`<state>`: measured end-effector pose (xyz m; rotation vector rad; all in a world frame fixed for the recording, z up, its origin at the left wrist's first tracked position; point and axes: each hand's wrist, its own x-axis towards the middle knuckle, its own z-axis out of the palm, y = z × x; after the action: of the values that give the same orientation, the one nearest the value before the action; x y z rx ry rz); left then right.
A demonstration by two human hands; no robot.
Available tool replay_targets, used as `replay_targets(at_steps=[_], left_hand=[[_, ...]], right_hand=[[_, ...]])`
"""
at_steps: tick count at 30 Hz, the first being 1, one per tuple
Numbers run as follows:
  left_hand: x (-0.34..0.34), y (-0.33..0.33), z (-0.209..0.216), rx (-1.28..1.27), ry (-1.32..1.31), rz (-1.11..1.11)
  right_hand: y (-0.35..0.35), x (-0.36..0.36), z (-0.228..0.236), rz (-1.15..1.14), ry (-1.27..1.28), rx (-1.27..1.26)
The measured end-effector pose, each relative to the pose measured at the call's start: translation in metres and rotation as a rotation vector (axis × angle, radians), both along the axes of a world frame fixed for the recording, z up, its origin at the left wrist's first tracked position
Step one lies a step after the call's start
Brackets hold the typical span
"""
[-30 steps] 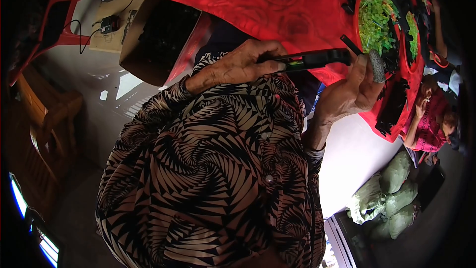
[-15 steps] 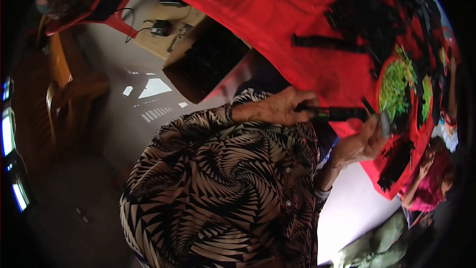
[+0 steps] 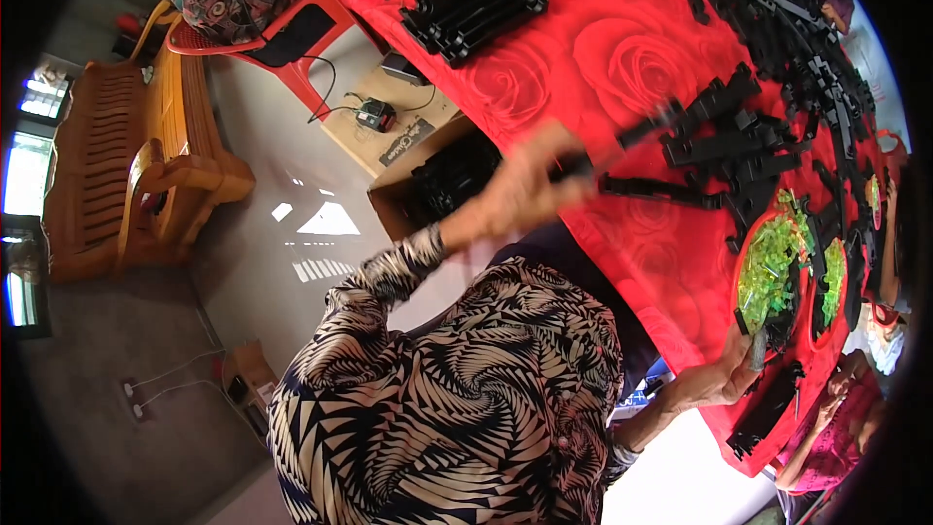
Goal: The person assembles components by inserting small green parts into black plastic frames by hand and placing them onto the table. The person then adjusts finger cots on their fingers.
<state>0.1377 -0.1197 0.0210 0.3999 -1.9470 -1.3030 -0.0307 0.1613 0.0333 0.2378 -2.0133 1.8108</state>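
Note:
My left hand (image 3: 539, 180), smeared by motion, is closed on a long black plastic part (image 3: 646, 126) over the red-covered table. That part's far end points toward a pile of black plastic parts (image 3: 724, 141). My right hand (image 3: 714, 379) is at the near rim of a red plate (image 3: 737, 277) heaped with small translucent green pieces (image 3: 770, 267). Its fingers are pinched together; a small dark tip sticks up by them and something grey covers a fingertip. What they hold is too small to make out.
Black parts lie stacked (image 3: 471, 10) at the far left of the table and heaped (image 3: 826, 68) at the right. A cardboard box (image 3: 389, 199) with black parts stands beside the table. Other people sit around, one in pink (image 3: 826, 428). A wooden bench (image 3: 185, 156) is at the left.
My left hand has swung away from my right hand, carrying the long black part over the table toward the pile. My right hand stays by the plate. The whole view has shifted.

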Motion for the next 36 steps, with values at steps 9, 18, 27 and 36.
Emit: replay_targets(at_steps=[9, 18, 27, 36], left_hand=[[0.025, -0.236, -0.002, -0.605, -0.457, 0.835], [0.058, -0.315, 0.005, -0.518, -0.324, 0.894], [0.065, -0.323, -0.002, -0.238, -0.431, 0.649], [0.037, -0.276, -0.003, -0.560, -0.410, 0.719]], right_hand=[[0.012, 0.015, -0.015, -0.021, -0.128, -0.003], [0.022, 0.010, -0.028, -0.013, -0.116, 0.046], [0.019, 0.013, -0.027, 0.063, -0.217, 0.114], [0.015, 0.014, -0.032, 0.154, -0.179, 0.141]])
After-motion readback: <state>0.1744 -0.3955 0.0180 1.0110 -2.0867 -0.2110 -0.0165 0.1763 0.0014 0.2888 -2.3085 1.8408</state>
